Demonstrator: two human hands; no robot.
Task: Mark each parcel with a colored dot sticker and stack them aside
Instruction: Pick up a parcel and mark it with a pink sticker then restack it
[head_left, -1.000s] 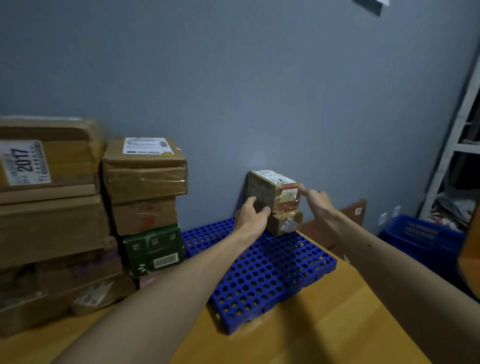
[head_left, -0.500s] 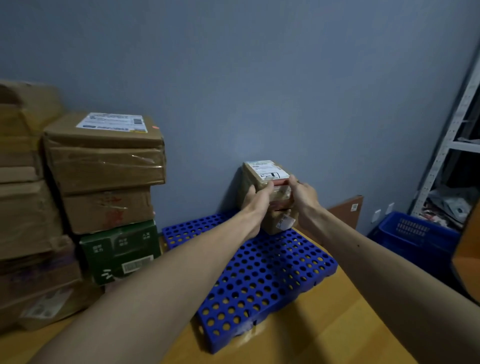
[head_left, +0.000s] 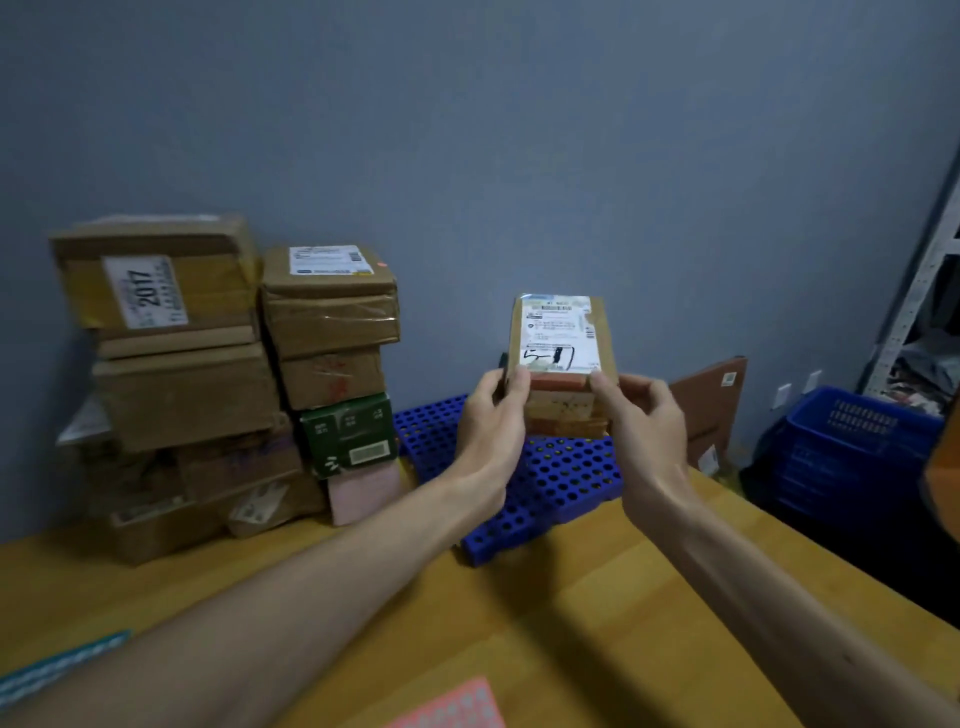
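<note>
- Parcel (head_left: 563, 358), small and brown, held in both hands above the blue perforated tray (head_left: 566, 483), with its white shipping label turned to the camera and black handwritten marks along the label's lower part.
- Gripped on its left side by the left hand (head_left: 493, 421), thumb curled over the front lower corner, fingers hidden behind.
- Gripped on its right side by the right hand (head_left: 641, 421), thumb on the front near the label's lower corner, fingers curled round the far side.
- Blue tray flat on the wooden bench (head_left: 571, 623), close to the grey wall.
- On the bench to the left, stacked cardboard boxes (head_left: 182, 389).
- Just beside them, a column topped by a brown box (head_left: 330, 306) with a small orange dot (head_left: 383, 264) at its top corner, a green box (head_left: 348, 434) lower down and a pink packet (head_left: 363, 491) at the bottom.
- At the bench's near edge, part of a pink sheet (head_left: 457, 706) with rows of pale dots, and a teal strip (head_left: 57, 665) at far left.
- Beyond the bench on the right, a blue basket (head_left: 852, 447), a brown board (head_left: 711, 400) leaning at the wall, and metal shelving (head_left: 930, 260).
</note>
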